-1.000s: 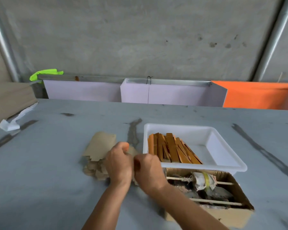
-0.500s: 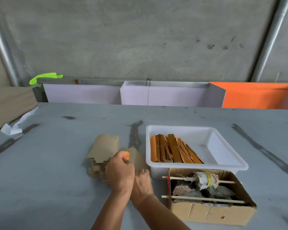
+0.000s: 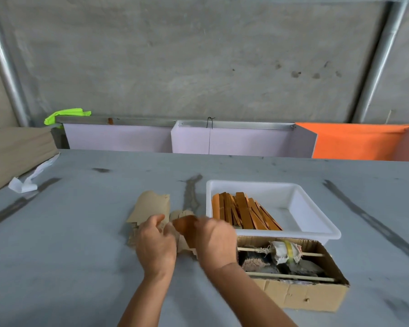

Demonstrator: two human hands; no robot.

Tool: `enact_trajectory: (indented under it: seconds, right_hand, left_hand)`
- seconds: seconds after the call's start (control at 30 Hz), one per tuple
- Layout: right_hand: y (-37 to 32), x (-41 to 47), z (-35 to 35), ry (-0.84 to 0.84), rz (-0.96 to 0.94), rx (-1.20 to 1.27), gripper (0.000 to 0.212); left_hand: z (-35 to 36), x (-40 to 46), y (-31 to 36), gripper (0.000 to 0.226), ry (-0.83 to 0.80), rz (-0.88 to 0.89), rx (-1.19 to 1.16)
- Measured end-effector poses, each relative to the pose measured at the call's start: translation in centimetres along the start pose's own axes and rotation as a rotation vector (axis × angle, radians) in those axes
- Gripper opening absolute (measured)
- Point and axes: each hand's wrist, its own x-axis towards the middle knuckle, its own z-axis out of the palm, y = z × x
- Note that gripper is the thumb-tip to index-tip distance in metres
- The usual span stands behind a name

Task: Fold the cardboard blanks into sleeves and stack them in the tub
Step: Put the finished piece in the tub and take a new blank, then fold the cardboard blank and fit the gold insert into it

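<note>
Cardboard blank (image 3: 187, 228) pinched by right hand (image 3: 216, 241); left hand (image 3: 155, 244) loosely curled (holding unclear).

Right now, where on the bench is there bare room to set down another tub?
Widest bare patch: table left of the blank pile, toward the white scrap. Also bare: the far strip behind the white tub, and right of it. Crowded: near centre, where both hands work a blank beside tub and cardboard box.
</note>
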Motion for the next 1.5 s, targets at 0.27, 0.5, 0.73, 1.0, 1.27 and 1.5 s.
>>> enact_trajectory:
  seconds: [0.27,0.5,0.73,1.0,1.27,1.5]
  right_hand:
    - [6.0,-2.8,-4.7,-0.154,0.541,0.804,0.03]
    - [9.2,-6.9,-7.9,-0.094,0.607,1.041,0.011]
    - [12.4,-10.6,-9.6,0.02,0.336,0.896,0.023]
    - [16.3,-16.8,-7.7,0.179,-0.191,0.18,0.022]
    - [17.7,-20.0,-6.1,-0.003,-0.212,0.073,0.009]
    - [17.3,-20.8,-6.0,-0.08,-0.088,0.162,0.005]
  left_hand:
    - [-0.5,-2.0,1.8,0.022,-0.293,-0.29,-0.416]
    - [-0.9,-5.3,3.4,0.007,-0.522,-0.343,-0.545]
    - [-0.8,-9.3,3.1,0.017,-0.718,-0.064,-0.504]
    - [0.6,-13.7,-1.9,0.027,-0.679,0.662,-0.185]
    - [0.9,-16.0,-4.4,0.013,-0.654,1.056,0.158]
    - [0.8,-17.2,-4.8,0.015,-0.536,1.097,0.262]
